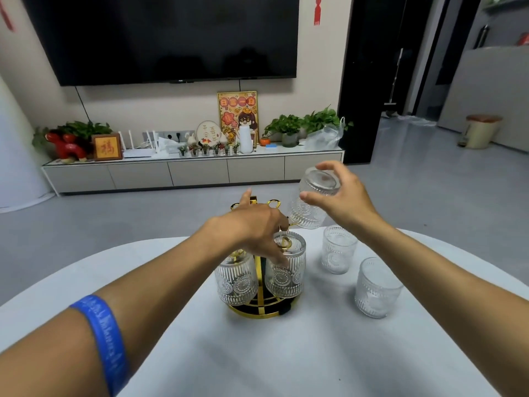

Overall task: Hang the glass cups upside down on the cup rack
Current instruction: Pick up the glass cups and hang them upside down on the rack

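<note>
The right hand [340,202] grips an upside-down glass cup [310,204]. The left hand [254,227], fingers spread, steadies the rack [259,309]. Next, lower it onto the hook below.

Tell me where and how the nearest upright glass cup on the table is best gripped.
Grip the nearest upright cup around its ribbed side wall, fingers and thumb on opposite sides, coming from the right, away from the rack. It stands mouth up and apart from its neighbour, so the wall is free all round and likely suits inverting.
</note>
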A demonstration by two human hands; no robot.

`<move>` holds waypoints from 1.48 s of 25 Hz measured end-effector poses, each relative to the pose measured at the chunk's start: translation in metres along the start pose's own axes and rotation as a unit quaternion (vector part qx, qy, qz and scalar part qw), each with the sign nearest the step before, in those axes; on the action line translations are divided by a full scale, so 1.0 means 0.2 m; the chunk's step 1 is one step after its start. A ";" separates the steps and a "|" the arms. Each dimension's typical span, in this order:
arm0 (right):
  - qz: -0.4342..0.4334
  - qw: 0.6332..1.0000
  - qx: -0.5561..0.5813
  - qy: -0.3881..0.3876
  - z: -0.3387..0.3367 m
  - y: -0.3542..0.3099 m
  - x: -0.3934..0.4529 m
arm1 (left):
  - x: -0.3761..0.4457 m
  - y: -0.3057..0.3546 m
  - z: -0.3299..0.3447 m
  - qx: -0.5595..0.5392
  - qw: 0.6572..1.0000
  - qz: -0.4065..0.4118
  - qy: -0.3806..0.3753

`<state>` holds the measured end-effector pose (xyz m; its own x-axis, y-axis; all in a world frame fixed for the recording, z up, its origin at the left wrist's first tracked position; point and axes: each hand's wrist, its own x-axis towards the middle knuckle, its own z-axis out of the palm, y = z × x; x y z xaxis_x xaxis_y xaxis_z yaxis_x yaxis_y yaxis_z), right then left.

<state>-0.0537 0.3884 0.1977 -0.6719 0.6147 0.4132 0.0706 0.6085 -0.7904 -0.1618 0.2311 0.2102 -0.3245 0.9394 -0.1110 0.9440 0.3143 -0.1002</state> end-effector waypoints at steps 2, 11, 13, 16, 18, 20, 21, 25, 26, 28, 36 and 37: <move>-0.001 1.000 -0.004 -0.019 0.05 0.03 -0.01 | -0.02 -0.03 0.01 -0.026 0.999 0.017 0.011; -0.025 0.986 -0.054 -0.156 0.12 0.15 0.01 | -0.06 -0.07 0.06 -0.056 0.997 0.035 0.040; -0.041 0.979 -0.078 -0.184 0.14 0.19 0.00 | -0.06 -0.07 0.07 -0.060 0.996 0.043 0.050; -0.068 0.968 -0.122 -0.210 0.17 0.23 -0.01 | -0.06 -0.07 0.08 -0.066 0.995 0.045 0.062; -0.064 0.969 -0.113 -0.212 0.18 0.23 -0.01 | -0.06 -0.07 0.08 -0.048 0.996 0.040 0.065; -0.070 0.966 -0.120 -0.218 0.16 0.23 -0.02 | -0.07 -0.05 0.07 -0.019 0.996 0.035 0.074; -0.068 0.967 -0.112 -0.219 0.15 0.23 -0.04 | -0.09 -0.03 0.07 -0.009 0.996 0.034 0.084; -0.031 0.988 -0.137 -0.058 0.00 0.33 -0.26 | -0.21 0.12 0.14 -0.077 0.974 0.018 0.212; -0.009 0.977 -0.213 -0.006 -0.05 0.37 -0.31 | -0.24 0.17 0.17 -0.111 0.961 0.011 0.254; 0.106 0.924 -0.366 -0.022 -0.13 0.47 -0.42 | -0.30 0.29 0.24 -0.162 0.944 0.003 0.288; 0.211 0.950 -0.231 -0.018 -0.20 0.31 -0.60 | -0.49 0.45 0.30 -0.278 0.899 -0.040 0.336; 0.215 0.968 -0.128 0.020 -0.23 0.23 -0.63 | -0.52 0.45 0.28 -0.322 0.877 -0.059 0.350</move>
<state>0.0670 0.3617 0.1301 -0.5115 0.8544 0.0915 0.5209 0.3930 -0.7577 -0.0462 0.1538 0.1579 -0.5200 0.6778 0.5198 0.8165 0.2158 0.5355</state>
